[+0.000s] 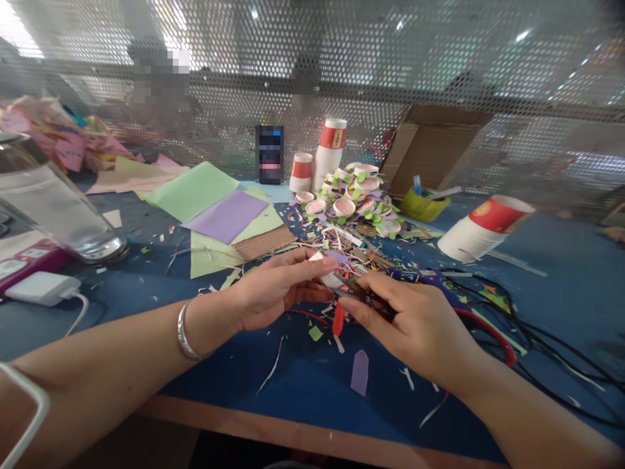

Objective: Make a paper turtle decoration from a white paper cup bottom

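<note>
My left hand (278, 281), a silver bracelet at its wrist, pinches a small white paper piece (330, 279) between thumb and fingers. Its exact shape is partly hidden by the fingers. My right hand (415, 312) is closed on dark-bladed scissors (356, 291), whose tips meet the right side of the white piece. The scissors' handles are mostly covered by the hand. Just below the blades is a red stick-like object (338, 319). Paper scraps lie under both hands, with a purple paper tab (360, 372) in front of them.
Behind my hands stand a heap of cut cup pieces (344, 207) and stacked paper cups (329, 153). A glass of water (63, 215) and power strip (29, 260) are left, beside coloured sheets (195, 189). Black cables (541, 345) and a tilted cup stack (481, 228) are right.
</note>
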`<state>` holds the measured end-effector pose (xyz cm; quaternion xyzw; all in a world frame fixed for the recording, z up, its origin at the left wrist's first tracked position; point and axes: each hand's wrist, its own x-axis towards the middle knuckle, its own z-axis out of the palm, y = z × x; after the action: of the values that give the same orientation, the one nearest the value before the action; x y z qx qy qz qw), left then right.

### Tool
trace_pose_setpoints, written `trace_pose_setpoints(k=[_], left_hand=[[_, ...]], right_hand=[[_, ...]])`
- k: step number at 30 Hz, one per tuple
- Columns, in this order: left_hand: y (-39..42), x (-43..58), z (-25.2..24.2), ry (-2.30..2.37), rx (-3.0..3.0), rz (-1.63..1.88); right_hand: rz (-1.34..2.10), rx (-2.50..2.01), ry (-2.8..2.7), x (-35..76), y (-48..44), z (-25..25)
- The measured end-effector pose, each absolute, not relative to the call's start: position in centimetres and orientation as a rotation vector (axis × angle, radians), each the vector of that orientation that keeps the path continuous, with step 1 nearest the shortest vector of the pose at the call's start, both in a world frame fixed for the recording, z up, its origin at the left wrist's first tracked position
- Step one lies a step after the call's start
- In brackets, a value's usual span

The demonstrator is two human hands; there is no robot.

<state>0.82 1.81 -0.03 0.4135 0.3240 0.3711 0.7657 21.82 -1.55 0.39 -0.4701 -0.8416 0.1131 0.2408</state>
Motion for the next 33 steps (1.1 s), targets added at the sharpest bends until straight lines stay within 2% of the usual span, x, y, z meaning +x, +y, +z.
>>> trace_pose_setpoints(k=[14,24,33], left_hand=[[1.3,1.0,0.1,0.741,0.961,0.894],[1.5,0.9,0.1,0.750,0.981,1.103],[0.7,1.8,-1.0,0.758,1.137,1.161]], right_hand=[[0.204,-1.240,-2.285,22.0,-1.5,0.2],[0.621,-1.354,-1.980,21.5,-1.1,0.7],[0.959,-1.236,-1.830,21.1,-0.8,0.2]])
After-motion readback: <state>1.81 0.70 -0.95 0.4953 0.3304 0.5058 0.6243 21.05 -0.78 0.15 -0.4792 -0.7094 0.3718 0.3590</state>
